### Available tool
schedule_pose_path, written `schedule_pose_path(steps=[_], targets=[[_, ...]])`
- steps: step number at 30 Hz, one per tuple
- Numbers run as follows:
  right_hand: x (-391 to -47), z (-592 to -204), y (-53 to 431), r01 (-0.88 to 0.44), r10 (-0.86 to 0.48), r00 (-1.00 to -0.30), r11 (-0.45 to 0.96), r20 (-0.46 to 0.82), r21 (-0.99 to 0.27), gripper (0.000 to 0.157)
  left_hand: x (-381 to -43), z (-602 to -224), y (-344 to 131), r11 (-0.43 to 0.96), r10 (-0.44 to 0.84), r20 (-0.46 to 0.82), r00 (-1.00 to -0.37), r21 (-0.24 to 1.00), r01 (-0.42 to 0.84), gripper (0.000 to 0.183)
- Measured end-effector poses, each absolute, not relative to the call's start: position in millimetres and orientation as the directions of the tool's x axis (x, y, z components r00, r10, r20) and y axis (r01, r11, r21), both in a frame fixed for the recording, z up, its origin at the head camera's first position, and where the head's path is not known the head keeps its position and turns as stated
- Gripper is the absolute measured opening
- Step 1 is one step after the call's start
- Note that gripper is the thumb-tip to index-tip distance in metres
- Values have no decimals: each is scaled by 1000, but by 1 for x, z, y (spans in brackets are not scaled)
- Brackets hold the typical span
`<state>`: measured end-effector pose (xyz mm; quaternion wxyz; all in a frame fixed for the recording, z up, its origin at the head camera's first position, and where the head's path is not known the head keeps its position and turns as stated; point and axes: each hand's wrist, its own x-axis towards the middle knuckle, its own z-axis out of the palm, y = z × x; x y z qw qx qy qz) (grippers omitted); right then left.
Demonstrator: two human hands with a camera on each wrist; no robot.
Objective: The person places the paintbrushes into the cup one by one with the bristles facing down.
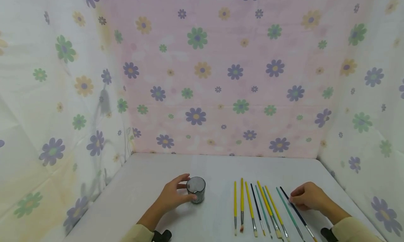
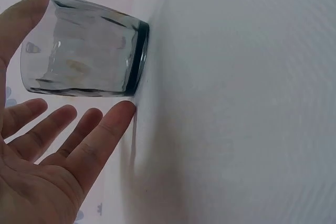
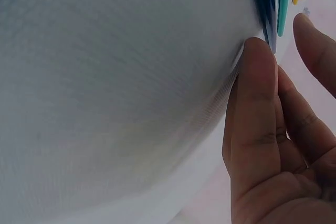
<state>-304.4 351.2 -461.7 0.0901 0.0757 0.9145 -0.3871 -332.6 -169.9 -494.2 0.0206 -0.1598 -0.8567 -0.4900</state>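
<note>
A clear grey drinking glass [image 1: 196, 191] stands upright on the white table. My left hand [image 1: 172, 196] is spread around its left side, thumb by the near side and fingers behind. In the left wrist view the fingers are extended beside the glass [image 2: 86, 59], with a gap between most of them and its wall; the thumb is at the rim. On the right, my right hand [image 1: 310, 198] is at the outermost paintbrush [image 1: 296, 211], which has a dark handle. In the right wrist view its fingertips are right at the dark handle [image 3: 262, 3], with the thumb held apart.
Several paintbrushes lie in a row, bristles toward me: yellow-handled ones [image 1: 242, 196], a dark one [image 1: 258, 205] and teal ones [image 1: 290, 212]. The white table [image 1: 214, 168] is bounded by flower-printed cloth [image 1: 221, 77] behind and on both sides.
</note>
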Motion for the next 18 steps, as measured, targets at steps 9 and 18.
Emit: schedule_pose_path(steps=[9, 18], targets=[[-308, -462, 346, 273, 115, -954, 707, -275, -652, 33, -337, -497, -163, 438, 264, 183, -947, 852, 287, 89], [-312, -465, 344, 285, 137, -952, 726, -275, -626, 29, -340, -499, -157, 377, 325, 204, -923, 868, 325, 81]])
